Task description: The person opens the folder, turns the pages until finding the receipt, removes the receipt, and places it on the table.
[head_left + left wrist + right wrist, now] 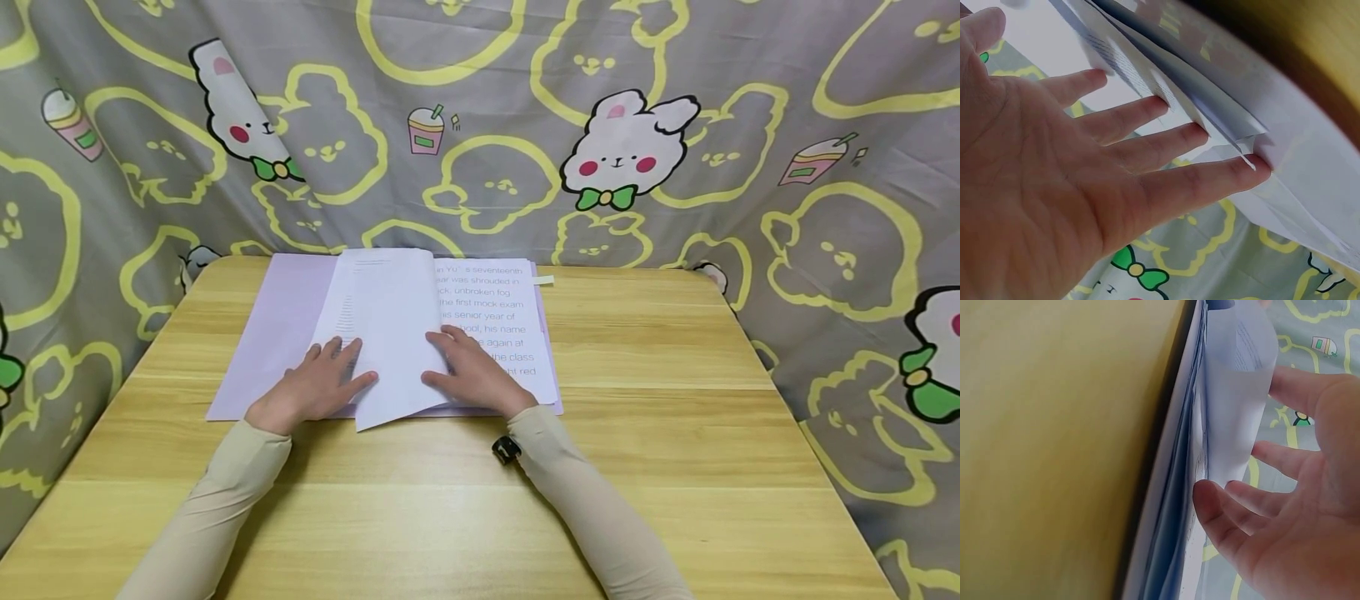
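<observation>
A display book with a lilac cover (281, 304) lies spread on the table. Across its middle a white page (397, 333) stands curled over, its lower corner reaching past the book's front edge. My left hand (315, 385) has its fingers spread, tips on the left-hand page with small print. From the other side, my right hand (476, 372) touches the curled page with extended fingers. Large printed English text (487, 304) shows on the right-hand page, partly behind that hand. In the right wrist view, the curled page (1235, 425) rises from the stacked sheets beside my fingertips.
The wooden table (645, 467) extends around the book. A pale tab (546, 281) sticks out at the book's right edge. A grey curtain (495, 100) with cartoon prints hangs behind and beside the table. A small black device (506, 450) sits at my right sleeve.
</observation>
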{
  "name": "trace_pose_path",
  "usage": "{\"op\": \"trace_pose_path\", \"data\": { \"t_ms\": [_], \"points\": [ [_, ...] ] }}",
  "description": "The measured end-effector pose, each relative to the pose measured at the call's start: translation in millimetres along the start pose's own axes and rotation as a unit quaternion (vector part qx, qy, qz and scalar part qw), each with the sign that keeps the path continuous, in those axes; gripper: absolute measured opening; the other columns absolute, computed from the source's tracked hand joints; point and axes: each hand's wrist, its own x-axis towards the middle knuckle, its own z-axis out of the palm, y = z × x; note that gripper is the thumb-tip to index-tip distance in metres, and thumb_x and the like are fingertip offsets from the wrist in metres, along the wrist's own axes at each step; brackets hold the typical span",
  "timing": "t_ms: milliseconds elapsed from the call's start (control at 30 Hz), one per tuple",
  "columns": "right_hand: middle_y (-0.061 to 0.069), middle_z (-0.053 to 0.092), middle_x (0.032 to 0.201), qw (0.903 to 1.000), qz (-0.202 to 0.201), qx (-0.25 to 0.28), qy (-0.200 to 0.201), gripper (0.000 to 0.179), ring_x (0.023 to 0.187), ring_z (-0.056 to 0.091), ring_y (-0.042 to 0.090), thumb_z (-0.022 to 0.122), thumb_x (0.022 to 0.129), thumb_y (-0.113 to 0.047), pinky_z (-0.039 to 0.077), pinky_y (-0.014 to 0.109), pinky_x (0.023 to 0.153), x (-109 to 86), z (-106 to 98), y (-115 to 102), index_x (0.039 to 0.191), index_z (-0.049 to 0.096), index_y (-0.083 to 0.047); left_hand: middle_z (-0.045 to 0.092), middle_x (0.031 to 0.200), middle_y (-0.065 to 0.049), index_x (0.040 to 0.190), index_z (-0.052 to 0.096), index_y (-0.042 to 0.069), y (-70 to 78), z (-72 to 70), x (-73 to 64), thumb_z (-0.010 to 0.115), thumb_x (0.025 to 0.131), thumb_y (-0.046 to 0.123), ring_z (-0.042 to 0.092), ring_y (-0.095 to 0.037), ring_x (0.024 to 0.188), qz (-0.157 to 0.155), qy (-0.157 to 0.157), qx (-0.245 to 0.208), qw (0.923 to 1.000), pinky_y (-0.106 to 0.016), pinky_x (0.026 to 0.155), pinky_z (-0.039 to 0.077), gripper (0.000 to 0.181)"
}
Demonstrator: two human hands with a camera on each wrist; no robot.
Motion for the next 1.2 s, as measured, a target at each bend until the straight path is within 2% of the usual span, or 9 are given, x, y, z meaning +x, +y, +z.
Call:
{"op": "trace_pose_path", "data": {
  "t_ms": [500, 733, 1200],
  "points": [
    [0.013, 0.027, 0.168, 0.9997, -0.007, -0.017, -0.017, 0.068, 0.152, 0.033, 0.031, 0.065, 0.099, -0.042, 0.032, 0.046, 0.121, -2.3, 4.2, -9.3, 0.157, 0.041, -0.014, 0.015, 0.163, -0.038, 0.162, 0.021, 0.002, 0.1, 0.5, -1.5, 0.041, 0.101, 0.067, 0.016, -0.065, 0.145, 0.008, 0.006, -0.010, 0.9999, -0.086, 0.099, 0.026, 0.091],
    [0.011, 0.032, 0.166, 0.9993, -0.010, -0.026, -0.024, 0.065, 0.149, 0.036, 0.030, 0.065, 0.100, -0.040, 0.032, 0.044, 0.121, -2.9, 5.4, -12.5, 0.156, 0.044, -0.015, 0.011, 0.164, -0.037, 0.162, 0.021, 0.002, -0.1, 1.1, -1.6, 0.043, 0.101, 0.066, 0.017, -0.065, 0.145, 0.010, 0.012, -0.009, 0.9998, -0.086, 0.099, 0.026, 0.091],
    [0.008, 0.037, 0.164, 0.9978, -0.017, -0.055, -0.033, 0.061, 0.148, 0.039, 0.029, 0.065, 0.100, -0.040, 0.033, 0.041, 0.121, -2.3, 7.9, -14.7, 0.153, 0.048, -0.016, 0.012, 0.163, -0.037, 0.162, 0.023, 0.002, 1.6, 1.3, -2.3, 0.045, 0.101, 0.065, 0.017, -0.066, 0.144, 0.012, 0.017, -0.005, 0.9998, -0.087, 0.097, 0.025, 0.091]
  ]
}}
